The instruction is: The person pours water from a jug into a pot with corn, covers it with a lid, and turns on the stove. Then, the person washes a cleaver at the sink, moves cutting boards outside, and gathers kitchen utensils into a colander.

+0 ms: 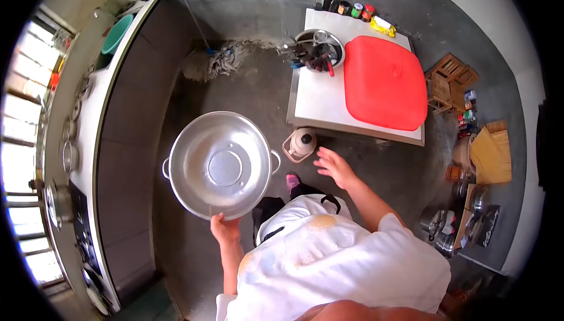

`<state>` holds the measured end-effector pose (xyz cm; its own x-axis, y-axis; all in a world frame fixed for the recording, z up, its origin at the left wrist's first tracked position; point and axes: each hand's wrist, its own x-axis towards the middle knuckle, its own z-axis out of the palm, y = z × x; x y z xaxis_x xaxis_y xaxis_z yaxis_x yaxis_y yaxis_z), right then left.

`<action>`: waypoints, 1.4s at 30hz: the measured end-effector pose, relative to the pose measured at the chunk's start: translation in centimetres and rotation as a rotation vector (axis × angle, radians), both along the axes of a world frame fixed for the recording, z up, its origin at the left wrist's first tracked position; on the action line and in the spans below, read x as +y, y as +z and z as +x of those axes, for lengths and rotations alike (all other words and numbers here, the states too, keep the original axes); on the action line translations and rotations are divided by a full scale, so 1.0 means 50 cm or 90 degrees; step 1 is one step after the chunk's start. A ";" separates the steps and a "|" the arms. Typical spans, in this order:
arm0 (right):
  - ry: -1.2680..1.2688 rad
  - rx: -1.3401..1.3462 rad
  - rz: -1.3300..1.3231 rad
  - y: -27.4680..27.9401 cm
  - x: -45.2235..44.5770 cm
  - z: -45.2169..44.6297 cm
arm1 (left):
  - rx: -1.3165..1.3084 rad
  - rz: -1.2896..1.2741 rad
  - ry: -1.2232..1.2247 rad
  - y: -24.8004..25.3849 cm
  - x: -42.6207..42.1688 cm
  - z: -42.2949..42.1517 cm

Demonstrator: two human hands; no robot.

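A large metal colander (225, 167) with two loop handles is held out over the floor, its hollow side facing up towards me. My left hand (226, 228) grips its near rim, thumb on the inside and fingers hidden beneath. Nothing is in my right hand (336, 167), which hovers with fingers apart to the right of the colander. Just beyond that hand, a pale kettle or flask (302, 140) with a dark knob on top stands on the floor beside the table.
A white table (320, 100) carries a red cover (385, 80) and a pot of utensils (320, 50), with bottles and jars behind. Along the left runs a counter (94, 121) with a green basin (117, 34) and pots. A mop (220, 62) leans at the back wall.
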<state>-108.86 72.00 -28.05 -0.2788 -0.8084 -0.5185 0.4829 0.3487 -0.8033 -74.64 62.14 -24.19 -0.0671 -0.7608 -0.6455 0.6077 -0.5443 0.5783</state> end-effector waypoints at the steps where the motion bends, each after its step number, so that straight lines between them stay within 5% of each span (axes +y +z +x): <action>1: 0.002 0.010 -0.016 0.018 -0.065 -0.007 | 0.020 0.011 0.008 -0.006 -0.041 0.001; 11: -0.325 -0.044 -0.038 -0.010 -0.443 -0.044 | -0.059 -0.045 -0.149 0.003 -0.520 -0.049; 17: -0.487 0.180 0.042 -0.020 -0.505 -0.181 | -0.028 -0.054 -0.343 -0.031 -0.760 -0.155; 23: -0.478 0.091 0.177 -0.054 -0.640 -0.311 | -0.058 -0.020 -0.357 -0.051 -0.890 -0.348; 33: -0.307 0.375 0.335 -0.128 -0.762 -0.459 | -0.079 0.004 -0.503 -0.092 -1.028 -0.486; 37: -0.393 0.192 0.353 -0.150 -0.797 -0.507 | -0.065 0.072 -0.546 -0.134 -1.081 -0.506; 42: -0.319 0.232 0.486 -0.253 -0.842 -0.568 | -0.081 0.051 -0.591 -0.153 -1.129 -0.535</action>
